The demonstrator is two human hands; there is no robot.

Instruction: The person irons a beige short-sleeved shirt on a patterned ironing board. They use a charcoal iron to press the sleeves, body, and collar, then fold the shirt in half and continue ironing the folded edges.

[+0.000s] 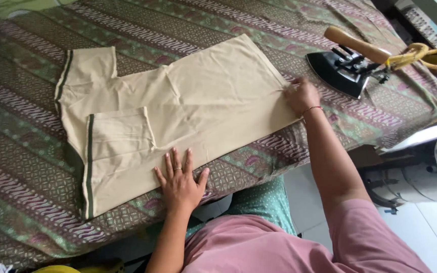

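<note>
On the patterned brown-and-green batik cloth (36,167) covering the table lies a folded beige cotton shirt with dark green sleeve trim (188,111), long axis running left to right, collar end left, hem right. Left hand (180,182) rests flat, fingers spread, on its near edge; right hand (302,95) pinches the hem. Judged step: smoothing the fold. A black wooden-handled iron (345,68) sits far right.

Pink short-sleeved top, ring on the left hand (179,184), red thread at the right wrist
</note>
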